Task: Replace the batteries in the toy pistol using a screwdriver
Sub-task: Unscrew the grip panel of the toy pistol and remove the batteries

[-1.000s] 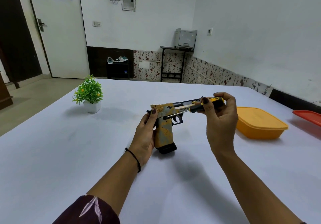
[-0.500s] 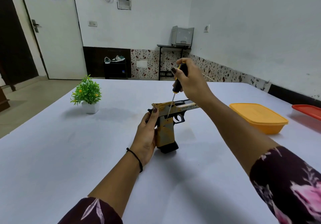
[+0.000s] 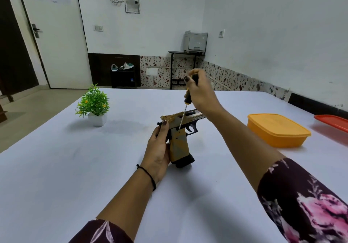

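Observation:
The toy pistol (image 3: pixel 179 143), tan and black, stands with its grip base on the white table (image 3: pixel 75 167), barrel pointing right. My left hand (image 3: pixel 159 148) grips the back of its handle, thumb up by the hammer. My right hand (image 3: pixel 200 92) holds the black-and-yellow handle of the screwdriver (image 3: pixel 185 109) above the pistol. The thin shaft slants down and its tip touches the upper part of the grip, just behind the trigger.
An orange lidded box (image 3: pixel 276 130) sits to the right of the pistol, and a red lid (image 3: pixel 333 122) lies at the table's right edge. A small potted plant (image 3: pixel 94 105) stands at the back left.
My right hand swung the screwdriver from lying along the barrel to upright, then lowered its tip onto the pistol's grip. My left hand stayed on the handle.

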